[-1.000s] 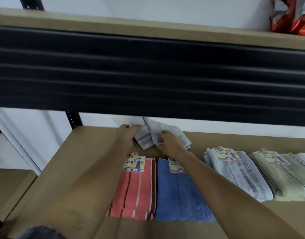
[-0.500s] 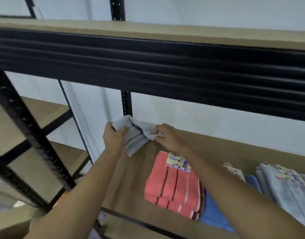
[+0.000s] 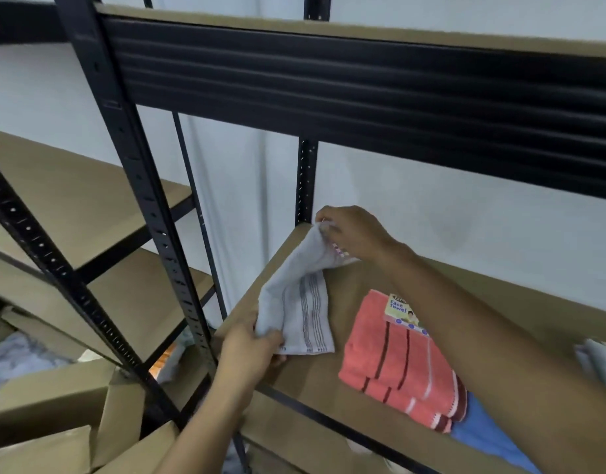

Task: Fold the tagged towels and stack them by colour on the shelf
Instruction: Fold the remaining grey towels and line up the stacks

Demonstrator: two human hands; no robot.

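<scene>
1. Grey cotton face towel with dark stripes (image 3: 296, 302): held stretched lengthwise over the left end of the brown fibreboard shelf (image 3: 356, 278), far corner high, near hem low by the front left corner. Cannot tell whether the hem touches the board.
2. Right grip (image 3: 351, 234): fingertips closed in a pinch on the far upper corner. Left grip (image 3: 250, 350): fingers curled round the near lower corner.
3. Risk: the cloth sags and twists between the two grips, so a fold made now would likely come out skewed.
4. Risk: the right pinch takes only a little cloth. If it slips, the towel drops in a heap.
5. Risk: the near hem sits by the shelf edge. If the left grip lets go, it could slide off toward the cardboard boxes (image 3: 45, 415) below.
6. Risk: the folded coral striped towel (image 3: 397, 364) lies just beside it. A sweeping fold could drag it askew over the blue towel (image 3: 483, 436).
7. Change from half a second ago: the towel was bunched between hands close together at the back. It is now drawn out, with the left grip brought to the front edge.
8. The view has also swung left.
</scene>
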